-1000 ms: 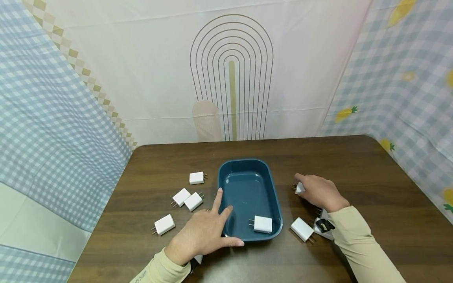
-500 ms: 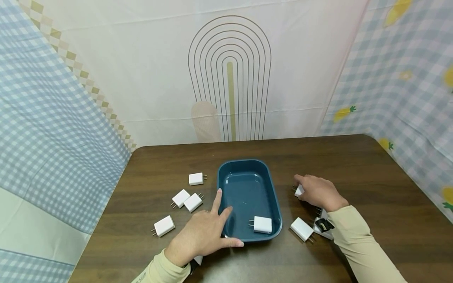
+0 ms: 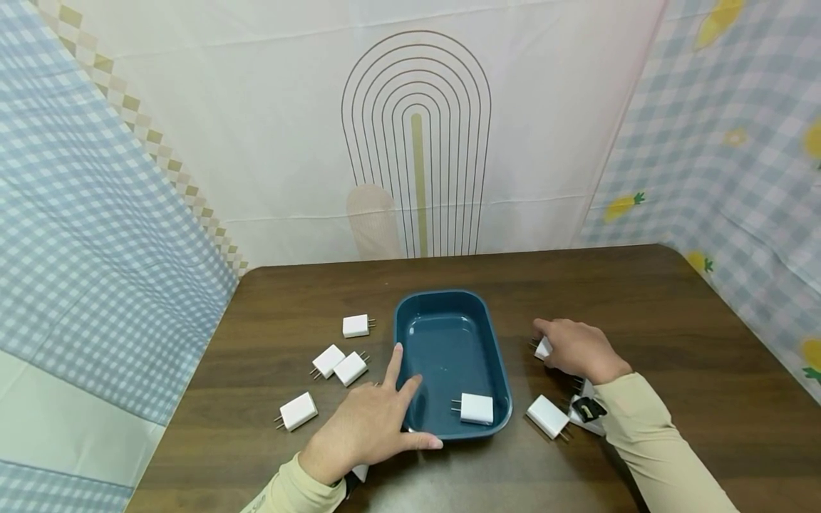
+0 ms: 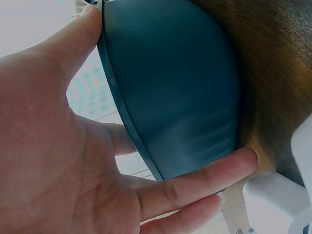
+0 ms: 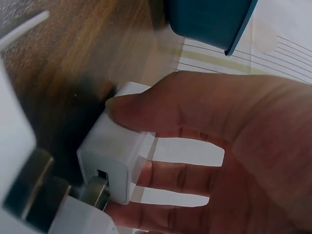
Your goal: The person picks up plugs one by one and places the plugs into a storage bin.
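My right hand [image 3: 580,349] pinches a white USB wall charger [image 3: 542,348] on the table, right of a dark blue tray [image 3: 500,356]. In the right wrist view, the thumb lies on the top of this charger [image 5: 109,139], with fingers on its far side. My left hand [image 3: 365,427] rests spread at the tray's near left corner. In the left wrist view, its thumb touches the rim and its straight fingers straddle the tray wall [image 4: 175,87]. Inside the tray lies one charger [image 3: 477,409], prongs pointing left.
Left of the tray several white chargers lie on the brown table [image 3: 288,306], among them one charger [image 3: 298,411] at the left. Near my right wrist sit a charger [image 3: 548,416] and others partly hidden by the sleeve. Another charger [image 3: 360,472] shows under my left wrist.
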Available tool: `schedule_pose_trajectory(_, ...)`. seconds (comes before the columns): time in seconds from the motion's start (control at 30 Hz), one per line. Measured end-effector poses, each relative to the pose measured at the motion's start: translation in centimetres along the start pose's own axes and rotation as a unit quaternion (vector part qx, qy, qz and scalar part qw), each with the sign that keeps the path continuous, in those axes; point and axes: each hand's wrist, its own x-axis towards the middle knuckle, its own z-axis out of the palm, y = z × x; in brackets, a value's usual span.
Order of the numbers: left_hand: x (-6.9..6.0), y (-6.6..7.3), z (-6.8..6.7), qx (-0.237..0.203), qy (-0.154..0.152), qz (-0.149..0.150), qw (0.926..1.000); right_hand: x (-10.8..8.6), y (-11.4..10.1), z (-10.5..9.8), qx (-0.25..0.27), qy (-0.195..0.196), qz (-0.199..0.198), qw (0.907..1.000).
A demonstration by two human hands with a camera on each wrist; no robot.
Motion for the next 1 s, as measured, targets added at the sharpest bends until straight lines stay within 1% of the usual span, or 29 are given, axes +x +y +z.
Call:
schedule_pose_trajectory(0.2, 0.0, 0.1, 0.0, 0.003, -0.006, -0.002, 1.0000, -0.1, -0.2, -0.2, 0.003, -0.004, 0.000, 1.0000)
schedule_pose_trajectory(0.37, 0.0, 0.1, 0.0, 0.005, -0.006, -0.003, 1.0000, -0.1, -0.5, -0.4, 0.004, 0.008, -0.002, 1.0000)
schedule_pose_trajectory(0.53, 0.0, 0.0, 0.0, 0.007, -0.003, -0.003, 1.0000, -0.1, -0.8, -0.4, -0.002, 0.032, -0.008, 0.9994)
schedule_pose_trajectory(0.63, 0.0, 0.0, 0.1, 0.006, -0.002, -0.003, 1.0000, -0.1, -1.2, -0.4, -0.004, 0.053, -0.016, 0.9984)
schedule_pose_trajectory(0.8, 0.0, 0.0, 0.2, 0.005, -0.001, -0.003, 1.0000, -0.1, -1.6, -0.1, -0.004, 0.095, -0.036, 0.9948)
schedule_pose_trajectory(1.0, 0.0, 0.0, 0.2, 0.003, -0.003, -0.003, 1.0000, -0.1, -2.0, 0.1, -0.002, 0.131, -0.048, 0.9902)
